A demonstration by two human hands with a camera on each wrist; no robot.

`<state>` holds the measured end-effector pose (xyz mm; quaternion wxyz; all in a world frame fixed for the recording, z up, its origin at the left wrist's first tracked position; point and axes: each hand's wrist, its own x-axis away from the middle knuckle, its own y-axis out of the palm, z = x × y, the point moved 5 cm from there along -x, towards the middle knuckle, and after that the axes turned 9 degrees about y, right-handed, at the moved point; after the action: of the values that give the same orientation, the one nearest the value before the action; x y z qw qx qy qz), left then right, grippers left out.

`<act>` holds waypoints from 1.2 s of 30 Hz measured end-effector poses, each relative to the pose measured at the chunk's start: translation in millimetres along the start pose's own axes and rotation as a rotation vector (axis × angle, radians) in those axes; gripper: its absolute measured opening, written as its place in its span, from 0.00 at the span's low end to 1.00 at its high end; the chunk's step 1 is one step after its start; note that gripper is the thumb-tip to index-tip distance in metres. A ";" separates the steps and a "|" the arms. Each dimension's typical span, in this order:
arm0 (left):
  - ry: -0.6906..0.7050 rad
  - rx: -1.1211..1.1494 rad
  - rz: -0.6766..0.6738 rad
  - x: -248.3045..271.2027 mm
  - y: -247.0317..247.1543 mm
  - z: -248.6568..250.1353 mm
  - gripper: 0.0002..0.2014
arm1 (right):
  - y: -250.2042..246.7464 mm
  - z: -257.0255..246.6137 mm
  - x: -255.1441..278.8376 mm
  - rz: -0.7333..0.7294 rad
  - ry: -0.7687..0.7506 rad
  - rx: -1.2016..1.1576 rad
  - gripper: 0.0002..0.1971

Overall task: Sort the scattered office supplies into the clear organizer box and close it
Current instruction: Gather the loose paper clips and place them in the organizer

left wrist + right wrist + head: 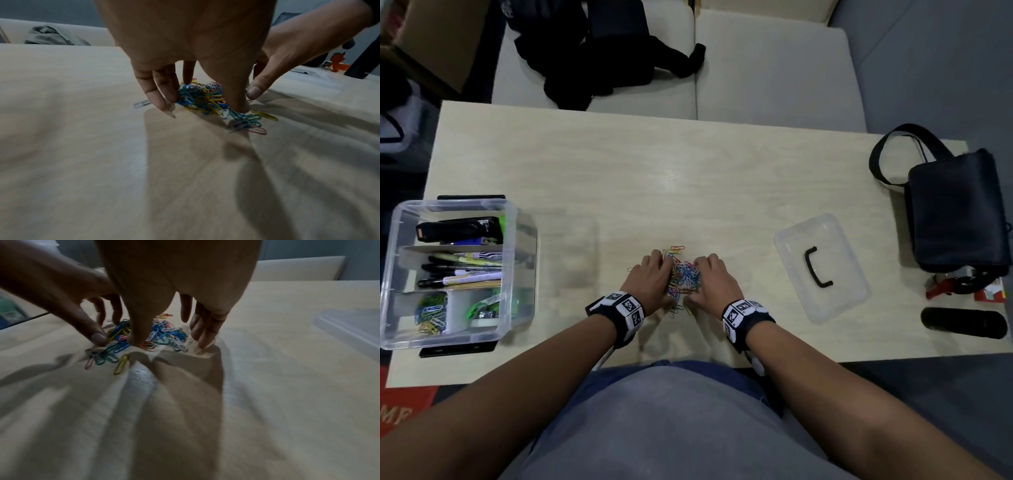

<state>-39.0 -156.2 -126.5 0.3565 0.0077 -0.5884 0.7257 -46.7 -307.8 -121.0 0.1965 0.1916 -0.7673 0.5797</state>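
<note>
A heap of coloured paper clips (683, 274) lies at the middle of the table, near the front edge. My left hand (657, 274) and right hand (707, 274) flank it, with straight fingers pointing down onto the table and touching the heap from both sides. In the left wrist view the left fingers (164, 95) and thumb bracket the clips (203, 97). The right fingers (203, 331) do the same around the clips (164, 334). A few clips (121, 364) lie loose just outside. The clear organizer box (400, 219) stands open at the left with a stapler (458, 230), pens (462, 270) and more clips (431, 313). Its clear lid (822, 267) lies to the right.
A black bag (959, 212) with a strap sits at the table's right end, a black cylinder (962, 323) and a red item (941, 286) in front of it. Behind the table a pale sofa holds black clothing (602, 51).
</note>
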 end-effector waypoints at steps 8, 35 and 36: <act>0.005 0.082 -0.010 -8.8 -3.9 2.6 0.28 | 3.7 -11.9 -0.4 -0.002 -0.051 -0.019 0.14; -0.074 0.383 0.361 30.1 -50.4 -20.4 0.09 | -44.0 -2.6 15.7 0.288 0.087 -0.328 0.04; -0.077 0.395 0.375 34.1 -53.3 -21.3 0.09 | -47.4 -5.8 15.1 0.297 0.078 -0.355 0.05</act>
<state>-27.7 -117.7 -73.0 0.1848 -0.0042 -0.4399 0.8788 -34.3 -315.2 -73.0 0.1692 0.0163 -0.8686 0.4653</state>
